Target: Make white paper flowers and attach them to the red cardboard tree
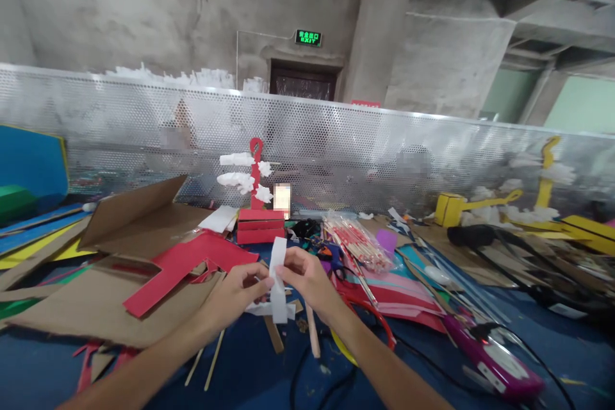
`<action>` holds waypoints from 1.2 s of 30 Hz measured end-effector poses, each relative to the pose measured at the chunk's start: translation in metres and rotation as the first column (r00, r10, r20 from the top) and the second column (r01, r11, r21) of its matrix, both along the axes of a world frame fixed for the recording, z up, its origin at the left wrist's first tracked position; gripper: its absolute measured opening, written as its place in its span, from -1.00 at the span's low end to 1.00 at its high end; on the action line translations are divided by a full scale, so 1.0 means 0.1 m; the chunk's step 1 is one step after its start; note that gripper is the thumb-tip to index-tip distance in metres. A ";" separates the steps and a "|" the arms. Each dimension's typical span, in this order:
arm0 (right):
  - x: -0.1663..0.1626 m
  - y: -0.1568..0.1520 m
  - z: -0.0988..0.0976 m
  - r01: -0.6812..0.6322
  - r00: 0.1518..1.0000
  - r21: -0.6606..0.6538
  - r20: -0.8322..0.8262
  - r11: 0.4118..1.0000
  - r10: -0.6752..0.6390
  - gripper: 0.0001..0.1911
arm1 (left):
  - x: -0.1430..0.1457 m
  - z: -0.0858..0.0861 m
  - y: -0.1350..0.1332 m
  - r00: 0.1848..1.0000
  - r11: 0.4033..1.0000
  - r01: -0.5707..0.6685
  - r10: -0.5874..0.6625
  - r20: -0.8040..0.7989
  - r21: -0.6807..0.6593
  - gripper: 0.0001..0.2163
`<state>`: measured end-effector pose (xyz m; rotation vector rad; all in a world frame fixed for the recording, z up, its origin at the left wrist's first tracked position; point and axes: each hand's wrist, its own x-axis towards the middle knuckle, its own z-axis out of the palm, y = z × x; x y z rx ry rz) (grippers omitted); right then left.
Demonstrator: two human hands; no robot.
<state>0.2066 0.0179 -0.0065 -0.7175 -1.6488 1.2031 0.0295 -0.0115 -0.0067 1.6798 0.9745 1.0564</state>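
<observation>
A narrow white paper strip (278,298) stands upright between my two hands. My left hand (244,287) pinches its left edge with thumb and fingers. On the other side, my right hand (302,272) grips the strip's right edge near the middle. Another white strip (259,309) lies on the table just behind and below. Beyond my hands stands a red stand (261,235) with a looped red upright (257,182), which carries white crumpled tufts (237,180) on both sides. A wooden stick (312,336) lies below my right hand.
Cardboard sheets (110,298) and a red cut piece (168,275) lie at left. A bag of sticks (358,240), a purple device (504,362) with a black cable, and yellow pieces (449,210) are at right. A perforated metal panel (327,141) runs behind.
</observation>
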 end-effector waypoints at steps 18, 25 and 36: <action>-0.37 0.58 0.07 -0.073 0.978 -0.241 -0.206 0.968 0.022 -0.68 | -0.32 0.18 0.83 0.988 0.987 0.156 -0.155 0.023 -0.037 -0.74; -0.24 0.56 0.18 -0.055 0.998 -0.126 0.017 0.991 0.058 -0.66 | -0.42 0.18 0.82 0.986 0.984 0.162 -0.164 -0.026 -0.076 -0.76; -0.22 0.47 0.21 -0.090 0.989 -0.037 0.114 0.995 0.094 -0.78 | -0.35 0.22 0.68 0.974 0.966 0.222 -0.227 -0.023 -0.130 -0.75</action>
